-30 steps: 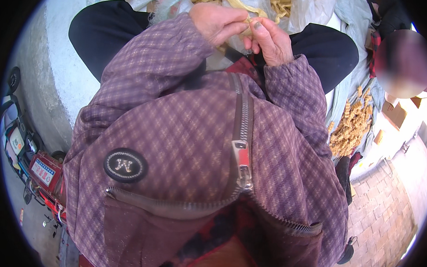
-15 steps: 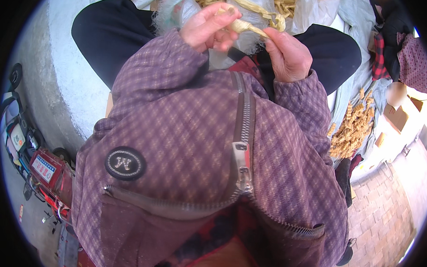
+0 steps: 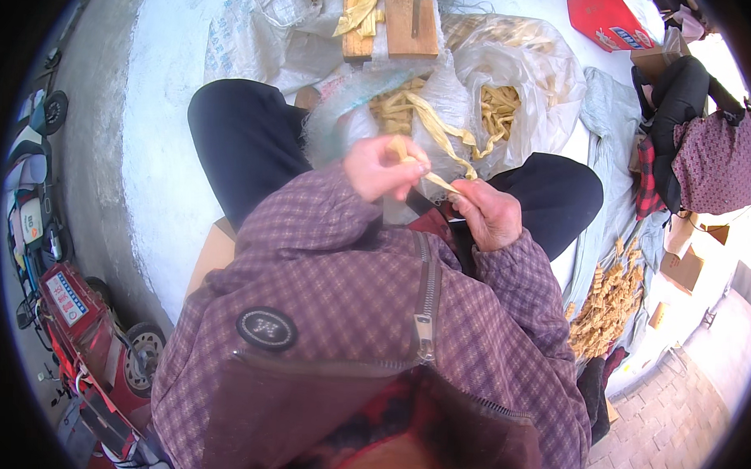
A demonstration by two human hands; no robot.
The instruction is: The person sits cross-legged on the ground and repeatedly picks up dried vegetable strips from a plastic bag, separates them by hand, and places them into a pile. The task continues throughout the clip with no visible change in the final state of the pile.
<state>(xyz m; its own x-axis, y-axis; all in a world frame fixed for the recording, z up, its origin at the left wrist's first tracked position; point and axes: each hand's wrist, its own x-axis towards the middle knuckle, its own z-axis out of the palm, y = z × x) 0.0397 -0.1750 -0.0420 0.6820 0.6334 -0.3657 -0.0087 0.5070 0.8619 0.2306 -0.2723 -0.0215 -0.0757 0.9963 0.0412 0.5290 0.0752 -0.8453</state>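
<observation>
My left hand (image 3: 386,169) is closed around a pale yellow twisted strip (image 3: 438,180), its fingers pinched near the upper end. Lower and to the right, my right hand (image 3: 488,214) grips the other end between thumb and fingers. Just beyond both hands, a long loose yellow strip (image 3: 435,122) trails across plastic wrapping. More strips (image 3: 500,111) lie inside a translucent bag (image 3: 554,88) between and beyond my knees.
Wooden blocks (image 3: 411,33) and a red box (image 3: 602,19) are at the back. A person in patterned clothing (image 3: 717,164) is at right, above tan braided pieces (image 3: 604,309). A red vehicle (image 3: 83,315) stands at left, below the pale ledge.
The view has tilted up, showing the blocks and bags. My hands have drawn apart since a second ago, with the strip stretched between them.
</observation>
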